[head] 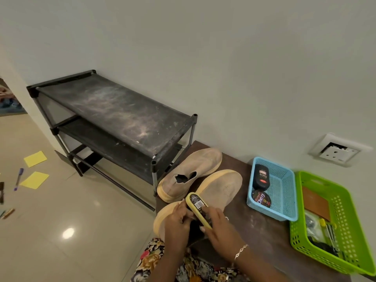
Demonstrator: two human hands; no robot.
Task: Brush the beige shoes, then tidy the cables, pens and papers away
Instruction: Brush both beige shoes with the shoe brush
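Note:
Two beige shoes with pale yellow soles lie on a dark wooden bench [254, 224]. The far shoe [191, 174] rests by the rack. My left hand [177, 222] is on the heel end of the near shoe [219, 192]. My right hand [219, 224] grips a yellow shoe brush [198, 208] held over that shoe's opening, label side up. On the floor at the left lie two yellow papers [35, 158], [35, 180] and a purple pen [18, 179].
A dusty black shoe rack [114, 110] stands against the wall left of the bench. A blue basket [284, 192] holds a polish bottle and tin. A green basket [350, 220] holds small items. More pens [7, 213] lie at the left edge. A wall socket [335, 151] sits above.

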